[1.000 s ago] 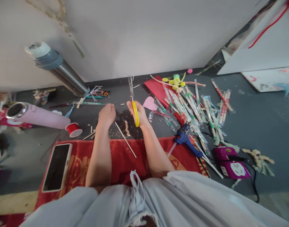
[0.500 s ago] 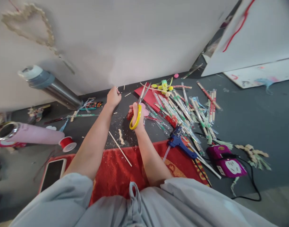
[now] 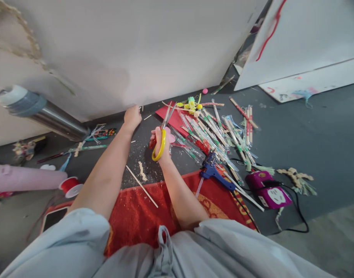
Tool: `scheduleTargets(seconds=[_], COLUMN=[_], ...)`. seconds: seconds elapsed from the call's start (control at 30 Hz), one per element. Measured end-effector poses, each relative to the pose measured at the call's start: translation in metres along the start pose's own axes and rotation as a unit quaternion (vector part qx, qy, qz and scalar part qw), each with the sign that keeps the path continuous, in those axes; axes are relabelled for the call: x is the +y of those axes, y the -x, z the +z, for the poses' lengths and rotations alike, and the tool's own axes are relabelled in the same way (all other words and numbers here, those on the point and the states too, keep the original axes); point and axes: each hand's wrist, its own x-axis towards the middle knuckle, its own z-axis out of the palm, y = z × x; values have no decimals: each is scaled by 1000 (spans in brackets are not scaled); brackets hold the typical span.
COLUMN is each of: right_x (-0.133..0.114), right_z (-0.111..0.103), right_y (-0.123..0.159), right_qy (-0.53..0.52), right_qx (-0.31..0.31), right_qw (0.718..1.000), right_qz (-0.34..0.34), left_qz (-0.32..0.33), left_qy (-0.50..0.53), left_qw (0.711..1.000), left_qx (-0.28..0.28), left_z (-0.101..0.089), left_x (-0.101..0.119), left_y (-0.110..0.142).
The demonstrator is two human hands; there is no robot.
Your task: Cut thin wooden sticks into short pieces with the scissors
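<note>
My left hand [image 3: 133, 117] is closed near the foot of the wall. Its fingertips face away from me, so whatever they hold is hidden. Short bits of wooden stick [image 3: 147, 117] lie just beyond and beside it. In my right hand [image 3: 163, 148] is a pair of scissors [image 3: 162, 142] with yellow handles, its blades parted and pointing away from me. Something red shows by those fingers, and a pink petal-like piece [image 3: 171, 138] sits behind them. Between my forearms lie a thin wooden stick [image 3: 140, 185] and a crinkled beige strip [image 3: 142, 171].
Many wrapped chopsticks [image 3: 213, 135] are heaped right of the scissors. A blue glue gun [image 3: 219, 175] rests on the red cloth [image 3: 133, 224], with a purple power socket [image 3: 266, 189] beyond. Leftward are a steel bottle [image 3: 59, 119], a pink tumbler [image 3: 29, 178] and a red spool [image 3: 70, 187].
The view has turned right, so the table things sit further left in it. My right hand still grips the scissors, and my left hand stays closed by the wall.
</note>
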Motion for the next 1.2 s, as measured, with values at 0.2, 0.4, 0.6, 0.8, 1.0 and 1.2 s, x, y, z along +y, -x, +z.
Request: scheduleTargets(seconds=[0.2, 0.4, 0.6, 0.8, 1.0, 1.2], right_x=[-3, -7, -6, 0, 6, 11], right_z=[0, 2, 0, -4, -4, -5], right_y=[1, 0, 0, -2, -3, -7], right_qy=[-13, -19, 4, 18, 23, 52], right_qx=[2, 10, -6, -22, -36, -58], right_qw=[1000, 998, 998, 999, 998, 997], right_qz=[13, 63, 65, 44, 43, 22], left_qz=[9, 4, -5, -7, -27, -7], left_qy=[-20, 24, 83, 203, 180, 162], left_qw=[999, 999, 995, 972, 974, 979], left_qx=[-31, -32, -50, -115, -134, -125], left_z=[2, -8, -42, -64, -60, -54], left_x=[0, 3, 3, 4, 4, 0], left_y=[-1, 24, 84, 165, 210, 216])
